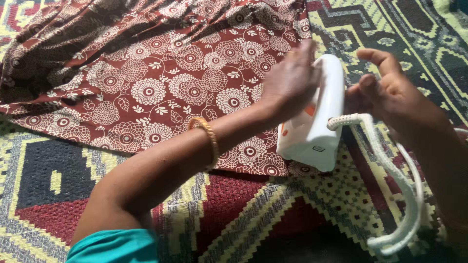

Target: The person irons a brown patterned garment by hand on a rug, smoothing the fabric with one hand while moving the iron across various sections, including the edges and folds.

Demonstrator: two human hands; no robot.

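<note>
A white iron (312,122) stands on its back end on a woven mat (253,219), at the near edge of a brown cloth with white flowers (146,83); its long side points up and a little away; it has small orange marks on its side, and a small grey mark low on the back. The left hand (292,80) is on the left side of the iron, fingers wrapped about the top; it looks blurry, so I cannot tell how tight it holds. The right hand (390,92) is just to the right of the iron; its fingers are bent and partly apart, by the spot where the white cord (390,170) comes out; I cannot tell if it pinches the cord. The cord runs down to the near right corner of the mat and loops there. Both hands are close to the iron; the left one is touching it. A gold bangle (209,136) sits on the left wrist.
</note>
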